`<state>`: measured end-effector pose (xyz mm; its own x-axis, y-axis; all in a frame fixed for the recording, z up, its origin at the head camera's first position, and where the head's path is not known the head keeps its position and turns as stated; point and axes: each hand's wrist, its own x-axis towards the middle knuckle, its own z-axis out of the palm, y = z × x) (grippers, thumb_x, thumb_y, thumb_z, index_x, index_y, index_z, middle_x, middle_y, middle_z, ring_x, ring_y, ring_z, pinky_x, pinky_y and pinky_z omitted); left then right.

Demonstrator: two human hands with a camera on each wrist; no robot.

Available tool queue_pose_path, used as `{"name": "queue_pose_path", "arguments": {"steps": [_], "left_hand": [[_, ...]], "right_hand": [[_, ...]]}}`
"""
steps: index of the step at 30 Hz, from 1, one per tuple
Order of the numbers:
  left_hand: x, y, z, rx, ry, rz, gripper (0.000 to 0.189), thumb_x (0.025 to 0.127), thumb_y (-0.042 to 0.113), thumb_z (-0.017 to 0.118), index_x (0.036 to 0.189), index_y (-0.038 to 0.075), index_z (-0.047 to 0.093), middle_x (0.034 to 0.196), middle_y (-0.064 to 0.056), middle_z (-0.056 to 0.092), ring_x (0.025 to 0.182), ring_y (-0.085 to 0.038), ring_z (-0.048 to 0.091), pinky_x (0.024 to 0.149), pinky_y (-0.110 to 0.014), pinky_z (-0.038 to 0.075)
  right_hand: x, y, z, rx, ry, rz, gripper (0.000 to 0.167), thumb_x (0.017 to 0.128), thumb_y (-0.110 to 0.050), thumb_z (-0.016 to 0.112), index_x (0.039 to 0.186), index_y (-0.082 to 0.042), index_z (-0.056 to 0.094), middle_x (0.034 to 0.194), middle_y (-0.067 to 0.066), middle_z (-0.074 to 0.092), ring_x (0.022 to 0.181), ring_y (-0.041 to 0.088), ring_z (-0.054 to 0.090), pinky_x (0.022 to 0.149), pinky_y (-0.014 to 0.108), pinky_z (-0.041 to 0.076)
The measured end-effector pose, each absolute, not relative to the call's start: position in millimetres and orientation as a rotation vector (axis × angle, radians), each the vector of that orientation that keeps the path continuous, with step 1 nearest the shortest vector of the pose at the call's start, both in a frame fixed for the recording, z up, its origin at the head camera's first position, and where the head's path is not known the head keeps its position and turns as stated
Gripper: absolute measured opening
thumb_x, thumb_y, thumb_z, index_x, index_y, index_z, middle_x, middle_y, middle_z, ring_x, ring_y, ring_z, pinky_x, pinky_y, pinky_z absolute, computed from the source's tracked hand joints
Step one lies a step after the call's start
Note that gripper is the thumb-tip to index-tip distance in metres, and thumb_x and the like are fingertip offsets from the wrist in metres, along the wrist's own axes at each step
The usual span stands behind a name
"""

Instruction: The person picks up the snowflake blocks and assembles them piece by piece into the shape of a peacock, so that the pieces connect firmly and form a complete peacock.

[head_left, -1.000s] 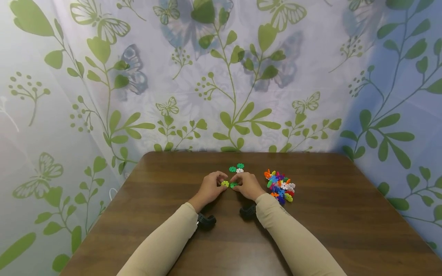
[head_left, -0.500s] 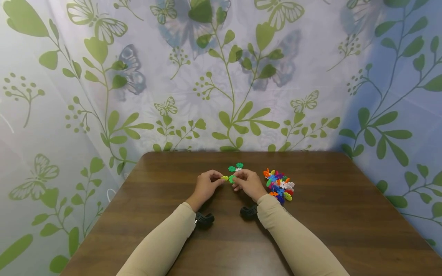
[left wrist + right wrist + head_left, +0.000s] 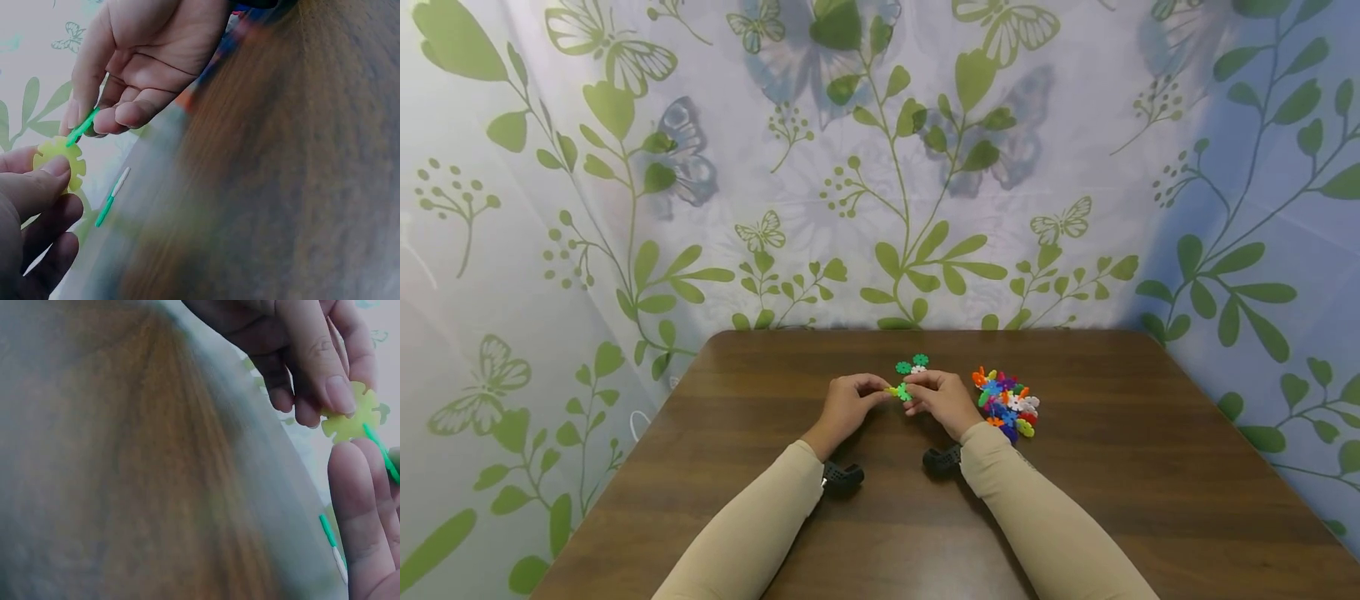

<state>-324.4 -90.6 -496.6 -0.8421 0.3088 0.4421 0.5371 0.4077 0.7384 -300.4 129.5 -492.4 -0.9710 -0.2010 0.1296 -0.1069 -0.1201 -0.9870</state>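
My left hand (image 3: pixel 847 406) pinches a yellow flower-shaped building disc (image 3: pixel 75 164) between thumb and fingertips. Opposite it, my right hand (image 3: pixel 946 405) grips a green disc (image 3: pixel 83 127) of the same notched kind. The two discs meet at their edges, the green one turned crosswise to the yellow, as the left wrist view shows. Fingertips hide part of both. In the right wrist view the yellow face is broad, while the green disc shows as a thin edge. Just beyond the hands, a white disc (image 3: pixel 918 369) and two green discs (image 3: pixel 903 367) lie close together on the table.
To the right of my right hand lies a heap of multicoloured discs (image 3: pixel 1009 408). Black wrist devices (image 3: pixel 844 480) hang beneath both wrists over the brown wooden table (image 3: pixel 895 533). A leaf-and-butterfly patterned curtain (image 3: pixel 820 183) stands behind the table's far edge.
Both hands have risen slightly with their discs. The gap between yellow and green has closed, and the green disc has turned up to meet the yellow one's edge.
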Motion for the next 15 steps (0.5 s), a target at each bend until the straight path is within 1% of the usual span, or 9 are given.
{"name": "queue_pose_path", "arguments": {"steps": [4, 9, 11, 15], "left_hand": [[-324.0, -90.0, -496.9, -0.801, -2.393, -1.35, 0.007, 0.09, 0.011, 0.085, 0.095, 0.016, 0.083, 0.09, 0.011, 0.076, 0.084, -0.005, 0.071, 0.075, -0.027, 0.06], [-320.5, -85.0, -493.0, -0.932, -2.282, -1.237, 0.006, 0.089, 0.009, 0.086, 0.094, 0.01, 0.084, 0.09, 0.004, 0.078, 0.081, -0.006, 0.073, 0.071, -0.025, 0.06], [-319.6, -83.5, -492.5, -0.97, -2.247, -1.189, 0.006, 0.088, 0.008, 0.086, 0.094, 0.008, 0.084, 0.09, 0.001, 0.078, 0.08, -0.007, 0.073, 0.07, -0.024, 0.06], [-318.2, -84.4, -493.0, -0.979, -2.235, -1.148, 0.006, 0.087, 0.006, 0.087, 0.092, 0.008, 0.084, 0.089, 0.002, 0.078, 0.079, -0.004, 0.073, 0.069, -0.022, 0.059]], "right_hand": [[-300.8, 130.9, -492.9, -0.392, 2.029, -2.248, 0.031, 0.104, 0.004, 0.062, 0.129, 0.022, 0.059, 0.109, 0.027, 0.069, 0.081, 0.025, 0.073, 0.08, 0.044, 0.063], [-299.8, 133.7, -491.4, -0.39, 2.07, -2.22, 0.029, 0.104, 0.007, 0.061, 0.128, 0.023, 0.059, 0.11, 0.031, 0.069, 0.08, 0.027, 0.074, 0.08, 0.044, 0.062], [-298.4, 134.0, -490.2, -0.386, 2.1, -2.2, 0.028, 0.104, 0.008, 0.061, 0.127, 0.022, 0.06, 0.11, 0.031, 0.07, 0.08, 0.028, 0.075, 0.08, 0.044, 0.062], [-294.8, 132.6, -489.7, -0.378, 2.111, -2.178, 0.029, 0.104, 0.005, 0.063, 0.128, 0.021, 0.061, 0.111, 0.027, 0.07, 0.083, 0.032, 0.075, 0.081, 0.046, 0.062]]}}
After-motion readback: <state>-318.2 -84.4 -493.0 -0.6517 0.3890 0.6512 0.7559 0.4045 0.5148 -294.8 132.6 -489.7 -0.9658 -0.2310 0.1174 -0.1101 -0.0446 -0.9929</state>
